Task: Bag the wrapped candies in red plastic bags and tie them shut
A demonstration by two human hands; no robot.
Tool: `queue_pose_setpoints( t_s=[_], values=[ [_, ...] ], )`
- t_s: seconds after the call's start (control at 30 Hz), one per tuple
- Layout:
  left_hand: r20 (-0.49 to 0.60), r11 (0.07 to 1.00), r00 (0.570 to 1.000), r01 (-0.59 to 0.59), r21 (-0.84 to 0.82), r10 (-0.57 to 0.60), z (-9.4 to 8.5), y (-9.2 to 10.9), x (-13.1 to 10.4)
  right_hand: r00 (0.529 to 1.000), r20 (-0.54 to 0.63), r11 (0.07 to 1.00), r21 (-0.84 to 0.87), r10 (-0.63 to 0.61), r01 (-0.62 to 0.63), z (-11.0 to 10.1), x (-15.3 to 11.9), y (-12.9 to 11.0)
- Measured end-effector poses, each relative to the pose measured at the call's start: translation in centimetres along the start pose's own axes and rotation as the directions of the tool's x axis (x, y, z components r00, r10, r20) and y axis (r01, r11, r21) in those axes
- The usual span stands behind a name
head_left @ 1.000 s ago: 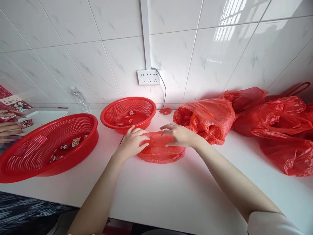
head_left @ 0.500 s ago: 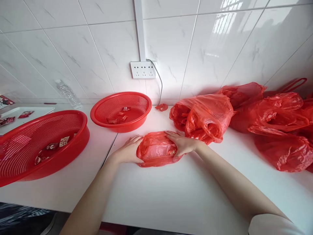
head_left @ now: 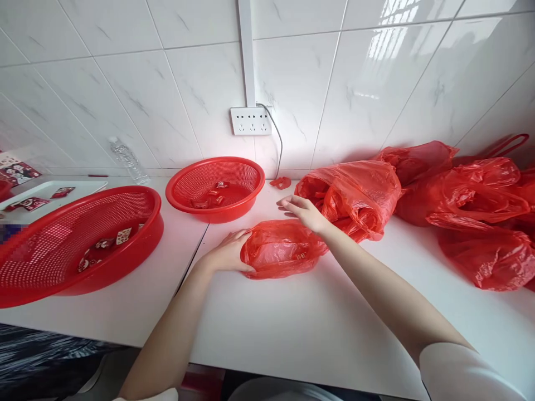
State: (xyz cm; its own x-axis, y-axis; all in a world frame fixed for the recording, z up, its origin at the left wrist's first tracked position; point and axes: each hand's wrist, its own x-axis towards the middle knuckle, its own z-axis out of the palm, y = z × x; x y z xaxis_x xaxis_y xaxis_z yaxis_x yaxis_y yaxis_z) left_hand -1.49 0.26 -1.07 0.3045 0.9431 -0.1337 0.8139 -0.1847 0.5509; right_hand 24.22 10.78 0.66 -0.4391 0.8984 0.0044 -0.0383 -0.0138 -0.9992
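A red plastic bag (head_left: 284,253) lies on the white table in front of me, its mouth spread wide and facing up. My left hand (head_left: 228,253) grips the bag's left edge, thumb toward the near side and fingers toward the far side. Above the bag's far right side, my right hand (head_left: 303,211) is in the air, fingers loosely stretched to the left and holding nothing. Beyond the bag, a round red plastic basket (head_left: 244,213) holds several small red packets (head_left: 220,199).
A larger red basket (head_left: 146,234) with small packets stands left, near a white tray (head_left: 81,186) and a clear plastic bottle (head_left: 129,161). Crumpled red bags (head_left: 355,192) fill the right side. A power socket (head_left: 251,121) with a cable is on the tiled wall.
My right hand has let go of the bag's right side and lifted up and away. My left hand stays on the left edge. The view has shifted slightly.
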Motion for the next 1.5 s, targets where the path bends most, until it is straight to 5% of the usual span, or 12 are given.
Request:
queue_pose_setpoints(
  t_s=[0.07,0.17,0.27,0.4,0.6,0.77,1.0,1.17,1.33,1.5],
  values=[
    [-0.057,0.997,0.998,0.000,-0.076,-0.004,-0.1,-0.2,0.0,0.982,-0.032,0.975,0.130,0.186,-0.181,3.0,2.2,-0.5],
    [-0.264,0.976,0.963,0.000,-0.218,-0.059,-0.3,-0.3,0.2,0.951,-0.064,0.938,0.199,0.302,-0.284,7.1,5.6,-0.5],
    [-0.376,0.926,0.908,0.033,-0.376,-0.185,-0.2,-0.6,0.6,0.943,-0.106,0.919,0.281,0.314,-0.274,9.9,8.0,-0.4],
    [-0.304,0.868,0.921,0.065,-0.493,-0.242,0.3,-1.0,0.9,0.962,-0.156,0.921,0.358,0.223,-0.155,10.8,8.6,-1.1],
    [-0.137,0.731,0.957,0.098,-0.675,-0.255,0.3,-0.4,0.6,0.976,-0.209,0.932,0.363,0.069,0.012,6.7,4.0,-3.2],
    [0.029,0.425,0.953,0.161,-0.891,-0.300,0.1,-0.2,0.7,0.961,-0.275,0.947,0.299,-0.036,0.121,1.1,-0.8,-5.1],
    [0.087,0.214,0.943,0.162,-0.963,-0.323,-0.7,-2.1,1.2,0.927,-0.292,0.970,-0.008,-0.235,0.243,-5.7,-5.5,-6.7],
    [0.075,0.112,0.918,0.128,-0.985,-0.391,-1.2,-2.7,1.3,0.904,-0.191,0.914,-0.221,-0.382,0.340,-9.2,-6.9,-7.1],
    [0.046,0.100,0.907,0.096,-0.990,-0.419,-1.3,-3.0,1.3,0.871,-0.026,0.836,-0.295,-0.491,0.462,-10.2,-7.9,-7.8],
    [0.027,0.115,0.900,0.085,-0.990,-0.436,-0.8,-4.1,1.4,0.789,0.148,0.672,-0.444,-0.597,0.592,-7.9,-9.2,-9.5]
  ],
)
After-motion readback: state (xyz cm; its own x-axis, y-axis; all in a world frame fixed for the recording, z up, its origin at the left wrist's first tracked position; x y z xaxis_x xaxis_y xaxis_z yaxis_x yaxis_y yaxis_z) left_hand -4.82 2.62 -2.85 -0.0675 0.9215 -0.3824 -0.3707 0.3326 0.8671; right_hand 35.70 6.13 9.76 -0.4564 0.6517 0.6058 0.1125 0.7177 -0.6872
